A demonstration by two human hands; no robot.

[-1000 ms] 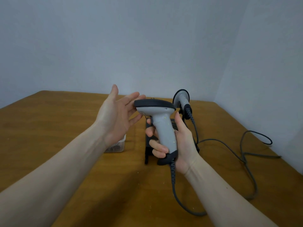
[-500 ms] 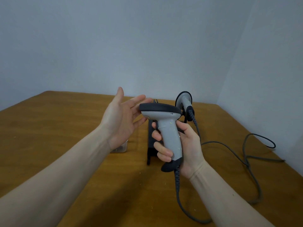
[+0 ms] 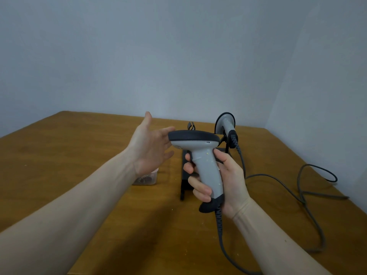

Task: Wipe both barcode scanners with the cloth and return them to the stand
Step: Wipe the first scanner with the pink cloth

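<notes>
I see the grey barcode scanner [image 3: 205, 165] held upright above the middle of the desk [image 3: 59, 155], its dark-capped head pointing left and its dark butt at the bottom. My right hand [image 3: 224, 181] has it by the handle: fingers wrapped round the front of the grip, thumb up along the near side just under the head. Pale specks dot the grey handle. A coiled grey cable [image 3: 220, 235] drops from the butt and runs off toward the desk's near edge.

My left hand [image 3: 151, 147] is spread flat, palm facing right, fingers straight and thumb raised. It grips nothing. Its fingertips lie just behind the front of the scanner's head; I cannot tell whether they touch it.

Behind the held scanner, the black stand [image 3: 185, 175] sits on the desk, mostly hidden by my right hand. The second scanner [image 3: 226, 124] is perched at the stand's far end, toward the desk's far right corner, handle angled down and to the right. Its cable [image 3: 317, 175] loops loosely across the right side of the desk, near the right edge.

A small clear container [image 3: 148, 178] rests on the desk under my left wrist, left of the stand. Its contents are too unclear to name.
</notes>
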